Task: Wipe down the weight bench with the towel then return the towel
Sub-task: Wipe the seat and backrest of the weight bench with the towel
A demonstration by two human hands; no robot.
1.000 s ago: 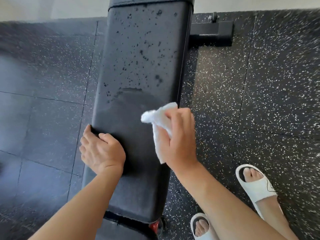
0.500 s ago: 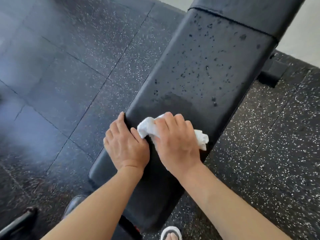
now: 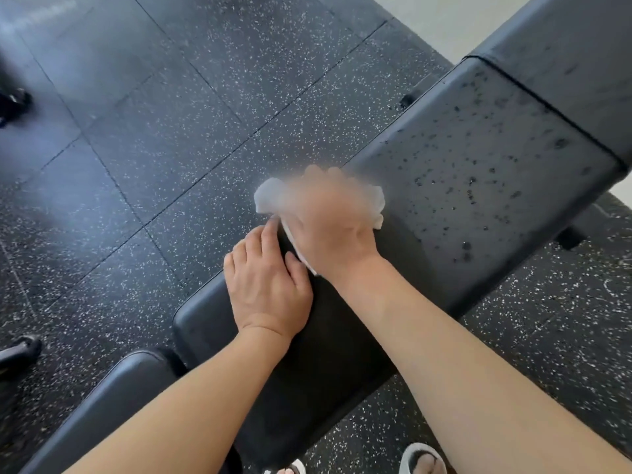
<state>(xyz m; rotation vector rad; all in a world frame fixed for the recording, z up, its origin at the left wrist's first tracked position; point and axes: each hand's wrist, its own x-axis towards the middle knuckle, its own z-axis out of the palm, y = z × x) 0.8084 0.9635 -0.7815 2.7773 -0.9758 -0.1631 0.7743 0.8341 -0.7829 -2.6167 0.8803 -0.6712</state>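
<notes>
The black padded weight bench point(image 3: 478, 186) runs diagonally from lower left to upper right, its far part speckled with droplets. My right hand point(image 3: 331, 224), blurred by motion, presses a crumpled white towel point(image 3: 374, 203) onto the pad near its left edge. My left hand point(image 3: 266, 285) lies flat on the pad's left edge just below the towel, fingers together, holding nothing. The pad below my hands looks dry and matte.
Black rubber floor tiles with white flecks point(image 3: 171, 148) surround the bench. A second pad section point(image 3: 113, 401) sits at lower left. Dark equipment parts point(image 3: 13, 100) lie at the left edge. My feet in white slippers point(image 3: 424, 460) stand at the bottom.
My right hand slid the towel from the pad's right side across to its left edge and further up the bench. The left hand stayed on the pad's edge. The view swung left.
</notes>
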